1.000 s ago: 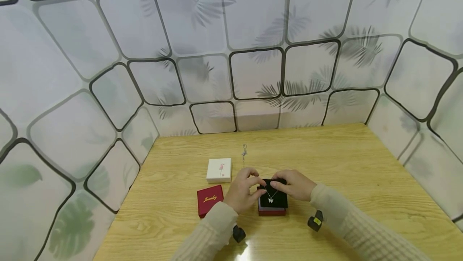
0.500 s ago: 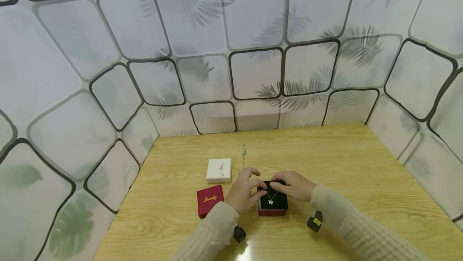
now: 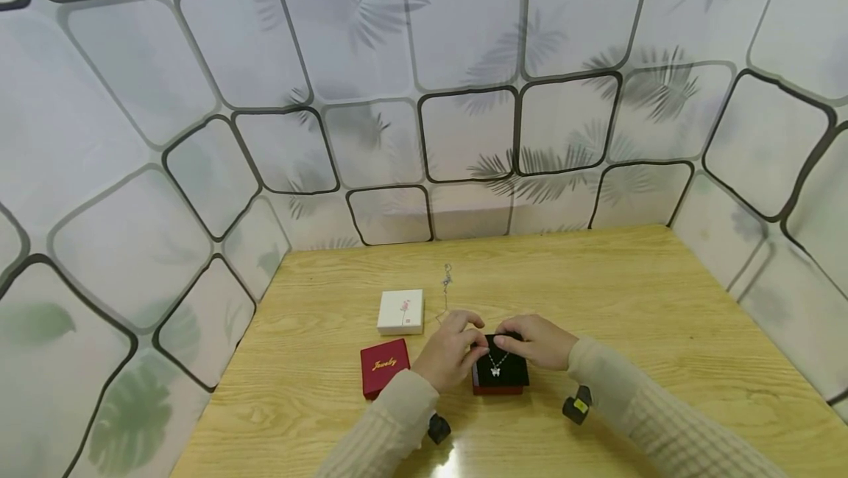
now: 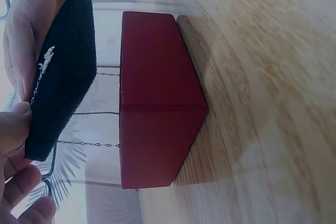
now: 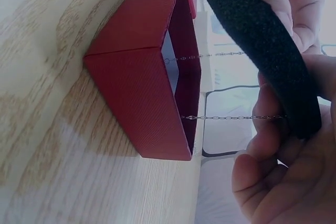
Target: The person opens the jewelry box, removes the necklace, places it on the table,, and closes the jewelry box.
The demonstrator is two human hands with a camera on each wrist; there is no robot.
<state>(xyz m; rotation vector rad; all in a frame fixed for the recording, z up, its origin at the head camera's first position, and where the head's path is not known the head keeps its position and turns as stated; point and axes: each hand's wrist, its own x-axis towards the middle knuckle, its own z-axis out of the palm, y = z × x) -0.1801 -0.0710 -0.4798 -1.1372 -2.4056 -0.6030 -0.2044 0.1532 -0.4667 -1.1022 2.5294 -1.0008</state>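
Observation:
A black foam pad (image 3: 513, 372) is held over the open red jewelry box (image 5: 136, 72), with a gap between them in both wrist views. A silver necklace with a butterfly pendant (image 3: 495, 372) lies across the pad's face. Its chain (image 5: 220, 117) runs from under the pad down into the box in two strands. My left hand (image 3: 452, 353) pinches the pad's left edge between thumb and fingers. From the other side, my right hand (image 3: 539, 342) grips the pad, thumb on top and fingers beneath.
Left of the box lies a red lid (image 3: 384, 367) with gold lettering. Behind that lid sits a white box (image 3: 400, 312) with a pink flower. A second fine chain (image 3: 447, 283) stretches along the wooden table (image 3: 596, 286) beyond my left hand. Patterned cloth walls surround the table.
The pad has tilted and shifted slightly toward me, covering more of the box opening in the head view. My left hand has moved a little to the right; the right hand has barely moved.

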